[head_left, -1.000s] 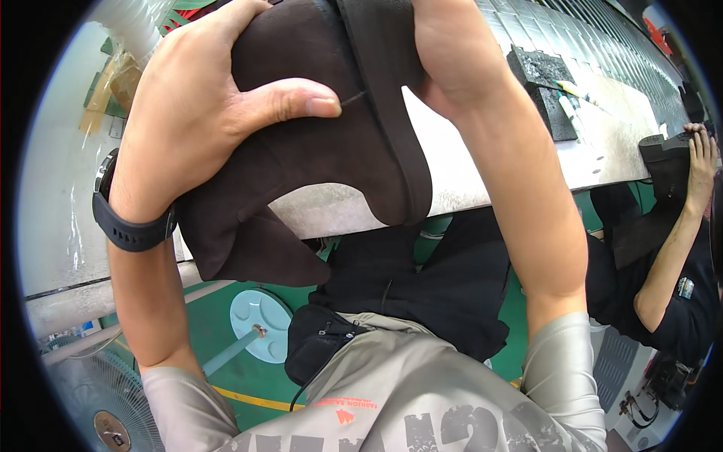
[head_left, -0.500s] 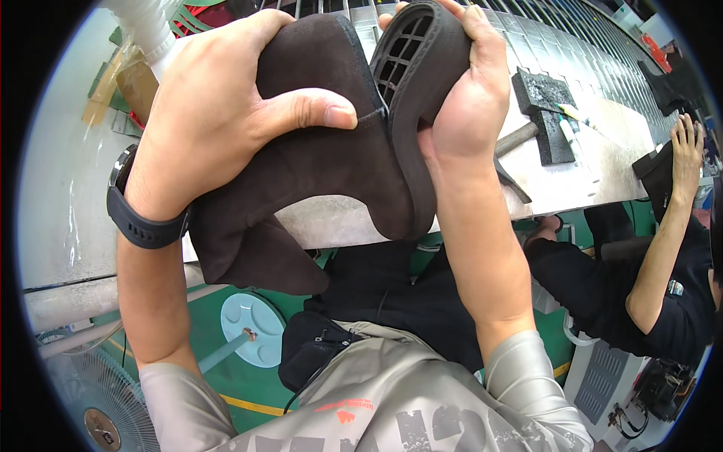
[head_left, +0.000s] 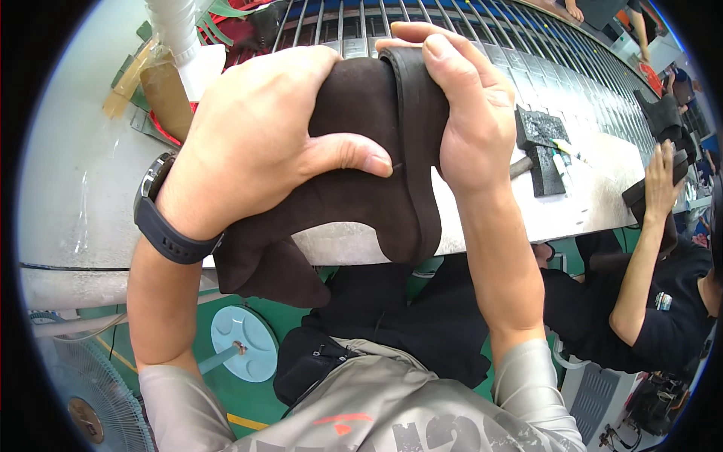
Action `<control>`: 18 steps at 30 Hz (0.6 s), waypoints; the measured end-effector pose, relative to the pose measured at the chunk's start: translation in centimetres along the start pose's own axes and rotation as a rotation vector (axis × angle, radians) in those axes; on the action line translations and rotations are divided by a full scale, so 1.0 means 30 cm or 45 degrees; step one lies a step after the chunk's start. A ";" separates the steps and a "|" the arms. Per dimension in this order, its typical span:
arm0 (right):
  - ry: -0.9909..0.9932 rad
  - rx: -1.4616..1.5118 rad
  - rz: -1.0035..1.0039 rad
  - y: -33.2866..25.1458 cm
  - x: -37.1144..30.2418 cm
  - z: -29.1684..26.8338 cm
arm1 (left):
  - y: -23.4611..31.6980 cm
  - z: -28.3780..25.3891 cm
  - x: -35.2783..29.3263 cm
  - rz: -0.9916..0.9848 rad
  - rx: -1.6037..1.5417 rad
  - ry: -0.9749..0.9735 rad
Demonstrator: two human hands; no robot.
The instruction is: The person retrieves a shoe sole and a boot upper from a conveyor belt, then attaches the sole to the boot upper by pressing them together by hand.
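Observation:
A dark brown suede boot upper (head_left: 331, 200) lies on its side in the air above the bench's front edge, its shaft folded toward my left wrist. My left hand (head_left: 260, 139) is wrapped over the foot part, thumb pointing right along it near the sole line. Along the boot's right side runs a dark rubber sole (head_left: 423, 162), set against the upper from toe to heel. My right hand (head_left: 480, 113) grips the sole at the toe end, palm pressed on its underside. The right fingertips are partly hidden behind the toe.
A metal bench (head_left: 595, 162) with rollers (head_left: 452, 26) stretches across the far side. Black blocks (head_left: 546, 169), a hammer handle (head_left: 520, 166) and small tubes (head_left: 559, 163) lie right. A co-worker's hand (head_left: 660, 184) holds dark footwear at far right. A fan (head_left: 90, 407) stands lower left.
The sole's toe end, tilted off the upper with its gridded inside showing, now lies against the upper. Both hands and the boot sit slightly lower and further right in view.

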State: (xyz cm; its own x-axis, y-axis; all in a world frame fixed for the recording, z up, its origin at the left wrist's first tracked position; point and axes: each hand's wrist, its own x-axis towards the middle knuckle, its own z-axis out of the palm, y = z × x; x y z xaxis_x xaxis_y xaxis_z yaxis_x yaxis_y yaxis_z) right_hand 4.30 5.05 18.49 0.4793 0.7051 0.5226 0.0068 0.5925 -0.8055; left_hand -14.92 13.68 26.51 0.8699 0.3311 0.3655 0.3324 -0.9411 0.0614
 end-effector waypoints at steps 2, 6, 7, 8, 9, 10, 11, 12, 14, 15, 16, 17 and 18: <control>0.052 0.013 -0.038 -0.004 -0.004 0.013 | 0.003 -0.004 0.001 -0.002 0.028 -0.021; 0.150 0.010 -0.128 -0.028 -0.024 0.034 | 0.018 -0.013 -0.013 0.036 0.053 0.016; 0.154 -0.012 -0.147 -0.038 -0.028 0.035 | 0.024 -0.017 -0.016 0.037 0.054 0.024; 0.141 0.000 -0.136 -0.049 -0.031 0.036 | 0.032 -0.021 -0.021 0.039 0.063 0.024; 0.137 -0.001 -0.142 -0.055 -0.034 0.033 | 0.041 -0.024 -0.024 0.041 0.073 0.024; 0.096 0.003 -0.147 -0.060 -0.037 0.027 | 0.049 -0.027 -0.026 0.043 0.084 0.024; 0.054 0.008 -0.153 -0.065 -0.041 0.021 | 0.055 -0.030 -0.028 0.043 0.087 0.031; 0.046 -0.009 -0.150 -0.066 -0.047 0.014 | 0.062 -0.032 -0.029 0.044 0.085 0.025; 0.052 -0.025 -0.142 -0.075 -0.052 0.008 | 0.078 -0.034 -0.031 0.047 0.083 0.025; 0.061 -0.038 -0.129 -0.081 -0.056 0.006 | 0.086 -0.035 -0.033 0.078 0.081 0.057; 0.059 -0.040 -0.134 -0.091 -0.061 0.003 | 0.095 -0.037 -0.037 0.111 0.078 0.089; 0.045 -0.107 -0.138 -0.106 -0.068 -0.003 | 0.107 -0.041 -0.042 0.114 0.079 0.095; 0.029 -0.171 -0.139 -0.122 -0.078 -0.006 | 0.122 -0.048 -0.053 0.145 0.073 0.118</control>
State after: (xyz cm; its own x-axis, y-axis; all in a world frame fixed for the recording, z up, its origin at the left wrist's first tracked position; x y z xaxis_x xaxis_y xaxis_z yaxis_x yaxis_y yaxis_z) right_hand 3.32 1.16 20.18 0.4888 0.6295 0.6040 0.1761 0.6068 -0.7751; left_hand -15.62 9.62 27.50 0.8667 0.2120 0.4516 0.2559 -0.9660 -0.0377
